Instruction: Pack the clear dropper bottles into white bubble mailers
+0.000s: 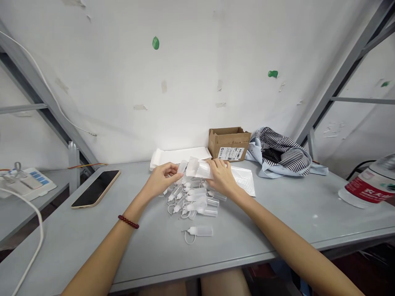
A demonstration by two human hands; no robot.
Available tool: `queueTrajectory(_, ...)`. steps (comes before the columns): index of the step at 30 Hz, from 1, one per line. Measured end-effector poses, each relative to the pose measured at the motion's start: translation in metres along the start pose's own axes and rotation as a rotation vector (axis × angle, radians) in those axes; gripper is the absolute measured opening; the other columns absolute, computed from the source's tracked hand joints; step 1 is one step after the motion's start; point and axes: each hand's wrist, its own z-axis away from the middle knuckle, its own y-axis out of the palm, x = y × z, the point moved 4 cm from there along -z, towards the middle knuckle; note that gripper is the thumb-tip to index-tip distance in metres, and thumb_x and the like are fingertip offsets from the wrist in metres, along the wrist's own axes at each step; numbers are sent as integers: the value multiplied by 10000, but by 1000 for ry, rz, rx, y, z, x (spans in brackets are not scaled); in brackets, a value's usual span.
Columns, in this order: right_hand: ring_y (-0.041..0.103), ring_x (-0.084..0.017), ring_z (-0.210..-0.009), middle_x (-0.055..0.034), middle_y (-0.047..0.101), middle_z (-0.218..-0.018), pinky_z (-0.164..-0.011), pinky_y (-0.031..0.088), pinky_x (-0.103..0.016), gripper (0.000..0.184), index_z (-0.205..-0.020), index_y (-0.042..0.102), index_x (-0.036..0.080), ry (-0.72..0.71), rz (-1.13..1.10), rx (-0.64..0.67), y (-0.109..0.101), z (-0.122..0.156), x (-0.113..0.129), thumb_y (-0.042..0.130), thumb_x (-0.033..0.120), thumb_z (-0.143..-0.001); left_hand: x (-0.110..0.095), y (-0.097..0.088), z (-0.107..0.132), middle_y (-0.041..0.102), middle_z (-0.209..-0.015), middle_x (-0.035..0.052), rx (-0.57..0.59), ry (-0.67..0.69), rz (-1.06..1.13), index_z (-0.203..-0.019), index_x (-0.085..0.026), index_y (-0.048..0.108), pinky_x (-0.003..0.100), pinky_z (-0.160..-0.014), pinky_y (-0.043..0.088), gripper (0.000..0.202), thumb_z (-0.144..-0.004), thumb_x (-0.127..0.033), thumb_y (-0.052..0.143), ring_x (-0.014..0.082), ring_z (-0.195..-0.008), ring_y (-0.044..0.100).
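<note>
My left hand (161,179) pinches a small translucent dropper bottle (182,166) between thumb and fingertips, just beside the mouth of a white bubble mailer (243,180). Wrapped over the mailer near its opening is my right hand (222,176), with the rest of the mailer lying out to the right behind it. Below both hands lies a loose pile of squeeze bottles (207,201) with needle tips and looped cap straps. One separate bottle (203,231) lies on its side nearer the table's front. Whether anything is inside the mailer cannot be made out.
A stack of white mailers (182,154) lies against the wall, beside an open cardboard box (230,142). Striped cloth (279,154) is bunched to the right. A phone (97,188) rests at left, and a large red-labelled water bottle (370,183) stands at far right.
</note>
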Motion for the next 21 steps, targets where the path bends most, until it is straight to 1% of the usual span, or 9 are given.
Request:
queueTrajectory(2,470,-286,-1023,-142,575,-1096,-868,277,-400,454,-1182,495,114,-40,8,-1,-1,1,4,567,184,-740,6,0,-2,648,-758,29,-63,20,-68,-878,-154,663,263,-599,423,305,-740,-426,642,145,-652,541)
queueTrajectory(4,468,-285,-1011,-139,578,-1081,-866,276,-404,432,-1167,503,119,-75,12,-6,-1,3,8,566,189,-745,10,2,-3,653,-755,27,-91,73,-135,-907,-164,710,257,-587,413,303,-732,-406,656,130,-624,509)
queueTrajectory(8,469,-276,-983,-132,583,-1068,-872,278,-405,424,-1158,503,125,-130,-7,-6,-3,5,16,564,164,-740,11,4,-4,655,-765,25,-129,161,-129,-947,-194,755,247,-566,397,312,-722,-394,676,115,-595,475)
queueTrajectory(10,469,-276,-982,-135,586,-1069,-880,281,-406,433,-1161,500,118,-148,-23,4,-4,6,19,566,154,-735,9,7,-3,667,-797,31,-118,189,-117,-990,-198,750,245,-555,390,321,-754,-390,646,113,-586,477)
queueTrajectory(13,469,-281,-991,-145,586,-1069,-897,279,-413,440,-1163,502,105,-157,-38,7,-5,6,22,570,156,-731,3,17,-1,709,-917,54,-82,235,-101,-1029,-200,740,250,-568,393,313,-806,-358,589,134,-649,527)
queueTrajectory(15,468,-286,-997,-149,584,-1074,-897,278,-416,444,-1163,505,101,-161,-44,7,-5,7,24,573,164,-728,0,24,2,726,-908,52,-102,257,-93,-975,-200,756,255,-587,398,266,-796,-302,587,150,-686,541)
queueTrajectory(17,468,-286,-998,-148,584,-1077,-886,279,-414,450,-1166,505,102,-173,-49,10,-5,7,26,567,156,-723,-2,31,5,723,-785,35,-152,272,-91,-866,-200,771,256,-600,402,216,-759,-221,585,157,-685,531)
queueTrajectory(19,469,-282,-991,-145,586,-1070,-874,279,-409,455,-1167,503,103,-188,-52,6,-5,8,28,554,135,-716,-4,35,8,692,-679,23,-199,277,-78,-776,-197,768,253,-603,406,203,-718,-169,576,162,-683,518)
queueTrajectory(21,471,-277,-980,-143,588,-1058,-869,278,-405,449,-1166,503,102,-194,-53,-5,-4,9,29,542,124,-720,-3,37,9,678,-678,28,-214,254,-47,-752,-193,765,251,-600,414,204,-702,-163,569,166,-699,523)
